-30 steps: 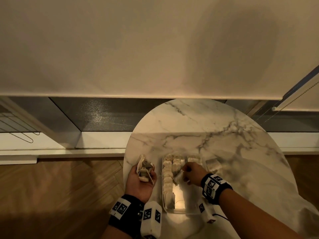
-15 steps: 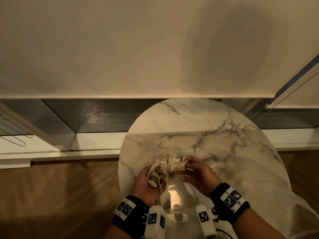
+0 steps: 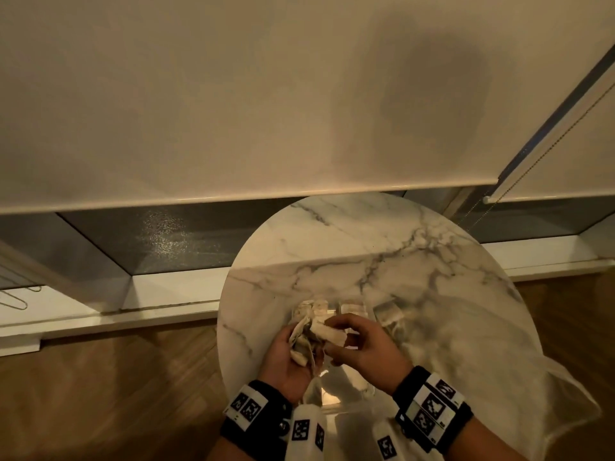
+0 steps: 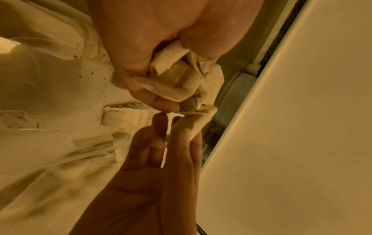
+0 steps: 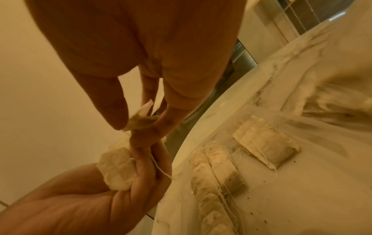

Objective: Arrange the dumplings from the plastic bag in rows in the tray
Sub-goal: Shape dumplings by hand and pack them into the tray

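Observation:
The dumplings are small pale pouches with strings. My left hand [image 3: 289, 356] grips a bunch of them [image 3: 301, 342] above the clear tray [image 3: 347, 385]. My right hand [image 3: 357, 346] meets it from the right and pinches one dumpling [image 3: 331, 333] at the bunch's edge. The left wrist view has the bunch [image 4: 177, 79] in my curled left fingers [image 4: 161, 103] and the pinched dumpling [image 4: 198, 122] between right fingertips [image 4: 181, 136]. In the right wrist view, thumb and fingers hold that dumpling [image 5: 138, 118]. Rows of dumplings [image 5: 217, 171] fill the tray's left side.
The tray sits near the front of a round marble table [image 3: 382, 247]. A stack of dumplings [image 5: 265, 146] lies right of the rows, another pouch [image 3: 389, 314] further right. Translucent plastic [image 3: 549, 394] drapes over the table's right edge. Wooden floor lies below on the left.
My right hand left the tray's rows and came up to the bunch in my left hand, where it now pinches one dumpling. My left hand shifted right, over the tray.

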A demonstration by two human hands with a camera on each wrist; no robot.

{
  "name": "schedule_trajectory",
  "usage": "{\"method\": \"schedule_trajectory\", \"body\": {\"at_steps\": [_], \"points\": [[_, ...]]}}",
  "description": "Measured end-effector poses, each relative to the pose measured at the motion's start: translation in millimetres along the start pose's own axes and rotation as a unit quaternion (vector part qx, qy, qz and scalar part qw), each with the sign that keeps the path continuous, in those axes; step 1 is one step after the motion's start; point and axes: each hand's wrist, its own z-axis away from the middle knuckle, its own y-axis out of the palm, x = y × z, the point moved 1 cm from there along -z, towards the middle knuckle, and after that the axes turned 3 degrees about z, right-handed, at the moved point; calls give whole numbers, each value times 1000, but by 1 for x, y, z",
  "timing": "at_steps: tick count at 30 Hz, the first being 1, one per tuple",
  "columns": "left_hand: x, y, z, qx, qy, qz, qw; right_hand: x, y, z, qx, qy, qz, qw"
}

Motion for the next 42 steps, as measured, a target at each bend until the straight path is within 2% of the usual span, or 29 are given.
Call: {"method": "schedule_trajectory", "body": {"at_steps": [2,5,9,13,16,19,23,27,35,37,42], "points": [[0,2,4,-3,4,-4,1000,-4,1,-2,-21,2,34,999],[-1,0,4,-19,0,-9,1000,-5,2,-5,-38,10,28,999],[-1,-4,5,-32,-1,2,999,-1,2,-3,-10,23,-10,1000],[-1,-10,4,-32,-2,4,999,-6,-3,-5,-12,44,21,999],[0,-8,9,-20,-3,16,1000,-14,-11,-7,-37,26,70,997],[-3,-13,10,-14,-9,36,999,-18,-25,-9,-90,30,87,992],[-9,-30,-1,1,-35,59,998,-30,-47,-16,-111,40,102,988],[-12,-42,-11,9,-34,58,998,-43,-62,-23,-85,94,103,987],[-12,-48,-16,-3,-38,68,997,-46,-62,-34,25,138,221,965],[-12,-46,-15,-11,-32,67,997,-47,-61,-39,40,134,281,950],[-12,-39,-5,-22,-27,66,997,-42,-55,-53,71,142,439,884]]}}
